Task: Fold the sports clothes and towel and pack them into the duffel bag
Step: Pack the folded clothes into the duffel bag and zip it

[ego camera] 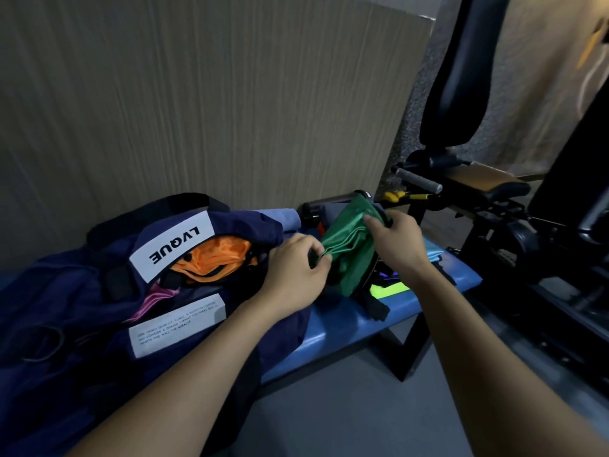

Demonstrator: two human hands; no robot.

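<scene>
Head view. Left hand [298, 272]: fingers pinching the lower edge of a green garment [351, 250]. Right hand [397, 240]: thumb and fingers gripping the same garment's upper edge, holding it bunched above a blue bench [346, 324]. Navy duffel bag [108, 291]: on the bench, left of the garment, open, with orange cloth [211, 258] and pink cloth [155, 300] inside. Black and neon-yellow clothing [387, 288]: on the bench under the green garment. Black gym machine [494, 179]: right of the bench

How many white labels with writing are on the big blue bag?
2. One white label reading LVQUE sits near the duffel bag opening; the other, with small print, lies lower on its side. More may be hidden.
</scene>
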